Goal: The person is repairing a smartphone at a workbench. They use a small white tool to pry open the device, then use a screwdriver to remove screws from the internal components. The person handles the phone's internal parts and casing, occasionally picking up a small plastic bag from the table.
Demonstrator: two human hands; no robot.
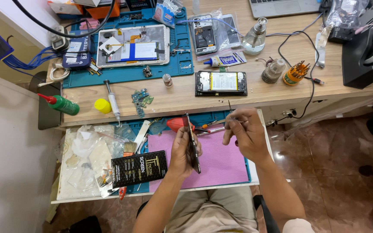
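Observation:
My left hand (pixel 181 152) grips a dark phone (pixel 192 144) held on edge, upright above a pink mat (pixel 221 163) on the pull-out tray. My right hand (pixel 246 131) pinches thin metal tweezers (pixel 219 122) whose tip points left toward the top of the phone. A red-handled tool (pixel 178 124) lies just behind the phone. A black flat box (pixel 139 168) lies to the left of my left hand.
On the desk sit an opened phone (pixel 221 83), an opened tablet (pixel 132 45) on a blue mat (pixel 182 71), a syringe (pixel 112 101), a green bottle (pixel 63 105), a yellow cap (pixel 102 105), glass bottles (pixel 254 36) and a screwdriver-bit holder (pixel 295 73). Crumpled plastic (pixel 87 151) covers the tray's left.

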